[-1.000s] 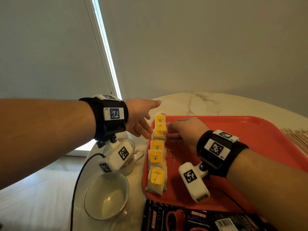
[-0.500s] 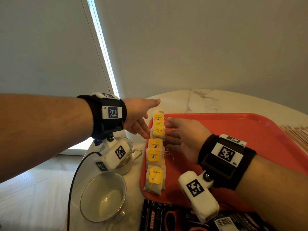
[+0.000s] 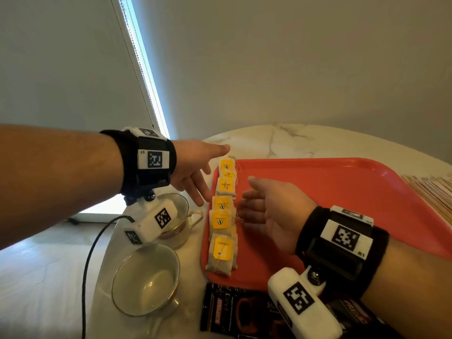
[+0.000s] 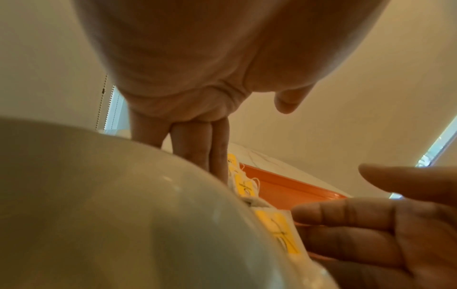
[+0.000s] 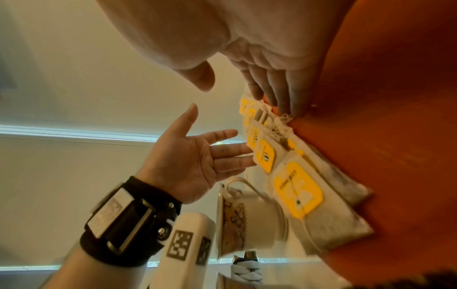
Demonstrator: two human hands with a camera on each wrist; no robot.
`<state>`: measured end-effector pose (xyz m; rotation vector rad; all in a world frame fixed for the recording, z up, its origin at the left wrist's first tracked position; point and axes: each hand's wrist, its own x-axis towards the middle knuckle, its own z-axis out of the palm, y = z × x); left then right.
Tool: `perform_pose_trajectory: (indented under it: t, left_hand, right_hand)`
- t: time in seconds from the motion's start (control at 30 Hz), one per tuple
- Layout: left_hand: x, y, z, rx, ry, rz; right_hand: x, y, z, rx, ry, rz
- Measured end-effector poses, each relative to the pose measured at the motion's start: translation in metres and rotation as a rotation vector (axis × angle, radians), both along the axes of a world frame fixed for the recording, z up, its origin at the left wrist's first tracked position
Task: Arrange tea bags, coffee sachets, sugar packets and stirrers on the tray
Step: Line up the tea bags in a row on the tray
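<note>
Several tea bags [image 3: 222,215] with yellow tags lie in a row along the left edge of the red tray [image 3: 337,192]. My left hand [image 3: 195,171] is flat on the row's left side, fingers straight and touching the bags' edge. On the row's right side my right hand [image 3: 263,206] stands with straight fingers, over the tray. Neither hand holds anything. The right wrist view shows the tea bags [image 5: 284,174] between my left hand [image 5: 197,156] and the right fingers [image 5: 279,91]. In the left wrist view, tea bags [image 4: 279,230] show past a cup.
Two white cups [image 3: 146,277] stand on the marble table [image 3: 305,140] left of the tray. A dark coffee sachet pack [image 3: 239,311] lies at the tray's front edge. Wooden stirrers [image 3: 430,192] lie right of the tray. A black cable [image 3: 95,253] hangs off the table's left.
My right hand has pulled back from the top tea bags and opened, fingers now straight beside the row. The left hand has barely moved.
</note>
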<state>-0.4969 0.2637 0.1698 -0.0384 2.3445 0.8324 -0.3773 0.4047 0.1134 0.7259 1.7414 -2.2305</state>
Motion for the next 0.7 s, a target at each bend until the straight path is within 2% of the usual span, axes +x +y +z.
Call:
perform_pose_trajectory:
  t: [0.2,0.5,0.7]
  left_hand:
    - [0.006,0.005,0.000,-0.038,-0.043,-0.065]
    - [0.009,0.004,0.001,-0.018,-0.042,-0.049]
    - [0.005,0.003,0.002,-0.001,0.055,-0.011]
  right_hand:
    - [0.008,-0.004,-0.001,-0.011,-0.011,0.050]
    - [0.010,0.000,0.003,-0.013,0.005,0.061]
    - [-0.006,0.001,0.006,0.023,0.031,-0.026]
